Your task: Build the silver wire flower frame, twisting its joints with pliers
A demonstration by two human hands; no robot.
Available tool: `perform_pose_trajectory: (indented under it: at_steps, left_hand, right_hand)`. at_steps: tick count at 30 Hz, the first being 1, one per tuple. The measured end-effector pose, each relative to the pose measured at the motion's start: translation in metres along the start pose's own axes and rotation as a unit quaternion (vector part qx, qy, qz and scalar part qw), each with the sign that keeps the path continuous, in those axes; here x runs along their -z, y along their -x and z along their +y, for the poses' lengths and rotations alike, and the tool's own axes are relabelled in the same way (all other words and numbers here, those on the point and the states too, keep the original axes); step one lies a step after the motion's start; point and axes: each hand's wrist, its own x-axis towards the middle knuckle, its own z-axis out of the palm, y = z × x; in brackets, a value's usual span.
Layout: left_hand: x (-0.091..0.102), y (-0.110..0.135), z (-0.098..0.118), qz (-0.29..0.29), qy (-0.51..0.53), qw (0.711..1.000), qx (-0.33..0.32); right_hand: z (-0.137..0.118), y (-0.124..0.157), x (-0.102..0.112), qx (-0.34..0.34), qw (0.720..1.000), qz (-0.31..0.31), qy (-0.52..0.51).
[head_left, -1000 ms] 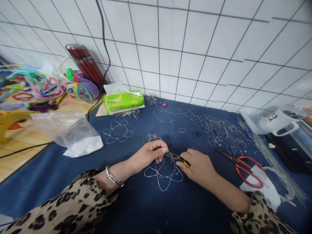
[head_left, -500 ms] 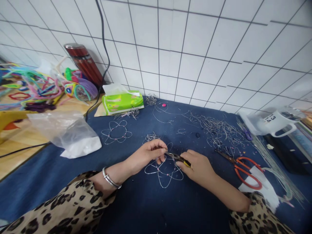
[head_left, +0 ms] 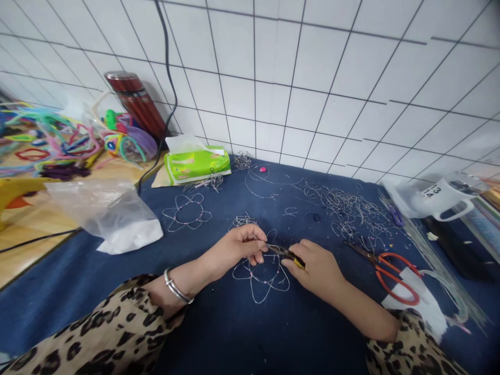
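In the head view, a flower-shaped wire frame [head_left: 259, 300] with small pink beads hangs or lies beneath my hands at the middle. My left hand [head_left: 246, 245] pinches its upper edge between thumb and fingers. Wrapped round yellow-and-black handles, my right hand [head_left: 310, 260] grips a pair of pliers [head_left: 282, 251], whose jaws point left and meet the wire close to my left fingertips. What exactly the jaws clasp is too small to tell. A second wire flower [head_left: 189, 212] lies flat on the blue cloth to the left.
Scissors with orange handles [head_left: 395, 276] lie at the right, near a heap of wire scraps [head_left: 353, 205]. A white mug [head_left: 445, 200] stands behind. On the left are a plastic bag [head_left: 128, 219], a green tissue pack [head_left: 197, 165] and a red flask [head_left: 136, 101].
The wire flower has turned a little and its lower petals have shifted slightly left. Both hands keep almost the same place and hold.
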Motion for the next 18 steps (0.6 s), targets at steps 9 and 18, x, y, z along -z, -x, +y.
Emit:
perform_pose_trajectory:
  at_steps: [9,18]
  left_hand:
    - [0.0023,-0.0012,-0.0028,0.022,0.006,1.000,0.008]
    - [0.0049,-0.0005,-0.0036,-0.031,-0.018,0.999,0.025]
  right_hand:
    - [0.0021,-0.0008,0.0004,0.003,0.999,0.035,-0.006]
    - [0.0047,-0.0021,0.0012,0.014,0.998,0.036,-0.044]
